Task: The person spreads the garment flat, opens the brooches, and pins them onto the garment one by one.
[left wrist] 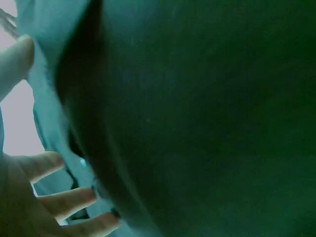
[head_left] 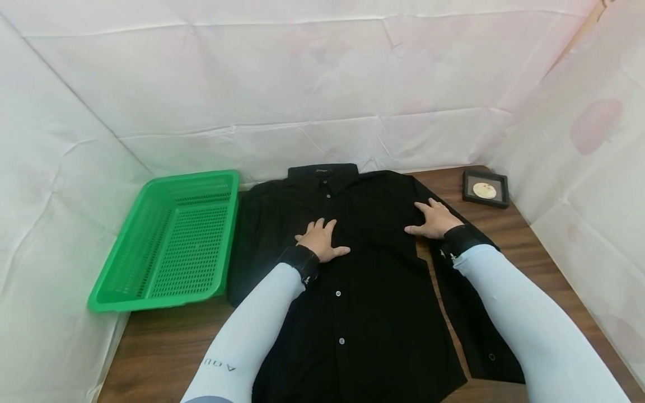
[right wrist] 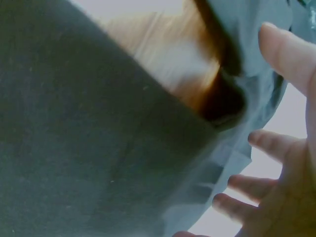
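A black button-up shirt (head_left: 383, 302) lies front up on the wooden table, its collar toward the back wall. My left hand (head_left: 318, 240) is spread over the chest by the button line, fingers apart. At the upper part of the sleeve on the right, near the armpit, my right hand (head_left: 434, 219) is spread with straight fingers. That sleeve (head_left: 484, 336) runs down beside the body, with a strip of table showing between. Dark cloth (left wrist: 197, 118) fills most of the left wrist view. In the right wrist view, fingers (right wrist: 276, 145) extend over the sleeve's cloth.
A green plastic basket (head_left: 224, 263) stands at the left, close against the shirt's side. At the back right lies a small black frame (head_left: 485, 189) with a round pale disc. White sheets (head_left: 302, 73) hang around the back and both sides of the table (head_left: 156, 347).
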Demonstrator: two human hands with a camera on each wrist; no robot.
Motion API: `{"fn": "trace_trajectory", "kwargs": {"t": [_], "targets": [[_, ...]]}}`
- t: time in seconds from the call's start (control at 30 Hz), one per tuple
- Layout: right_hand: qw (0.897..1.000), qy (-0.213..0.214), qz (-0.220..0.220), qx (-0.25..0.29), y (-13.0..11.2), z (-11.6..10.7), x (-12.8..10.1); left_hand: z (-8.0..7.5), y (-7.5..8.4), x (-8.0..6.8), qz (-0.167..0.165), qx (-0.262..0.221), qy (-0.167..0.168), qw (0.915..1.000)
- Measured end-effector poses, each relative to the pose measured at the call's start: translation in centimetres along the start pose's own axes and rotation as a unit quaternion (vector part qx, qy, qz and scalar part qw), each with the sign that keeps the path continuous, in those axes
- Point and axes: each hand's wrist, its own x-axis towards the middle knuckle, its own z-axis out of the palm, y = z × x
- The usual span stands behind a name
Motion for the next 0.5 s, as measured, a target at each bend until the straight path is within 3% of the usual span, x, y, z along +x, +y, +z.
{"fn": "trace_trajectory", "kwargs": {"t": [0.2,0.37,0.5], "targets": [[0.999,0.041,-0.026,0.015,-0.4,-0.4,-0.9,-1.0,-0.7,-4.3,0.018,-0.035,0.009,0.9992],[0.994,0.082,-0.065,0.03,-1.7,-0.1,-2.4,-1.7,-2.2,-9.5,0.04,-0.069,0.079,0.9937],[0.989,0.092,-0.108,0.048,-3.4,0.4,-3.9,-1.3,-4.6,-14.2,0.026,-0.099,0.151,0.9833]]}}
